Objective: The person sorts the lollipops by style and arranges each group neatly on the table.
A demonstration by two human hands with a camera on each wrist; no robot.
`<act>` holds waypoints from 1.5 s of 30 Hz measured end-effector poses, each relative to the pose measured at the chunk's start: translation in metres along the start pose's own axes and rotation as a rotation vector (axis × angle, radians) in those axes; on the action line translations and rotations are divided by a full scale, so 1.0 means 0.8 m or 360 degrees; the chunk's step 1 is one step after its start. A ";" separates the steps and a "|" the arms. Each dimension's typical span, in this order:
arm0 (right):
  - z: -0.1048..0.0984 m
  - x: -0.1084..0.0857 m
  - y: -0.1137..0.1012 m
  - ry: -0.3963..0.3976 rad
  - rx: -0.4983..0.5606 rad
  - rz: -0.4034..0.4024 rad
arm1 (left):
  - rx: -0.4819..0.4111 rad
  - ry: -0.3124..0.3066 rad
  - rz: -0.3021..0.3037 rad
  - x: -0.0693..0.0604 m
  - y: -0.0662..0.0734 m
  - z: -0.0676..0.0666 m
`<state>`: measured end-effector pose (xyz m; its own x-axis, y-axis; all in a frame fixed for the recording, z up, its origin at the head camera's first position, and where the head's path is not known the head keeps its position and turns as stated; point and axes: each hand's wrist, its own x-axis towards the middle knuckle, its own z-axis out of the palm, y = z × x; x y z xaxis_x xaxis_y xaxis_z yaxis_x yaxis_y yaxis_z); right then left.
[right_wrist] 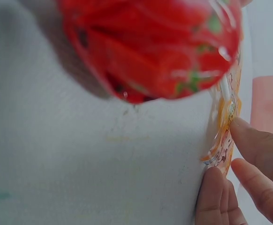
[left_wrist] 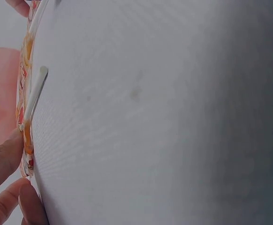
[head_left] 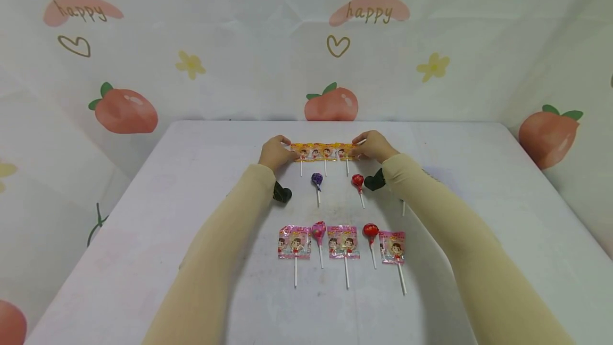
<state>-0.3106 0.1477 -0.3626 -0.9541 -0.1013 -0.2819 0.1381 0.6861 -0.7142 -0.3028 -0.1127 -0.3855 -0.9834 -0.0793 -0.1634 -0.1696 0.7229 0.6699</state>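
Note:
Three lollipops in flat orange wrappers lie side by side in a row near the table's back edge, white sticks toward me. At the row's left end, my left hand (head_left: pixel 279 153) pinches the edge of the left orange-wrapped lollipop (head_left: pixel 303 149). My right hand (head_left: pixel 375 146) pinches the outer edge of the right orange-wrapped lollipop (head_left: pixel 344 152) between thumb and fingers. The middle orange-wrapped lollipop (head_left: pixel 326 152) sits between them, untouched. In the right wrist view, a round red lollipop (right_wrist: pixel 155 51) looms close and covers part of the row.
Nearer me lie a purple lollipop (head_left: pixel 317 180) and a red lollipop (head_left: pixel 357 181); another stick (head_left: pixel 403 208) shows beside my right sleeve. In front, pink-wrapped lollipops (head_left: pixel 294 242) alternate with round ones, including a red one (head_left: pixel 371 231). A printed cloth (head_left: pixel 258 68) hangs behind the white table (head_left: pixel 201 174).

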 end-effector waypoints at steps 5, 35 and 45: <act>-0.001 0.001 0.000 -0.0008 -0.0025 0.0014 | -0.0012 -0.0009 0.0020 -0.007 0.004 -0.003; -0.032 -0.067 -0.069 -0.0167 0.0865 -0.0339 | -0.0001 -0.0023 0.0032 -0.007 0.003 -0.005; -0.002 -0.142 -0.080 -0.0291 0.0862 -0.0782 | -0.0009 -0.0032 0.0026 -0.005 0.001 -0.004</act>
<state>-0.2118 0.1164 -0.2836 -0.8867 -0.4549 0.0823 -0.1356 0.0858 -0.9870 -0.2994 -0.1141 -0.3820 -0.9845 -0.0536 -0.1667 -0.1538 0.7200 0.6767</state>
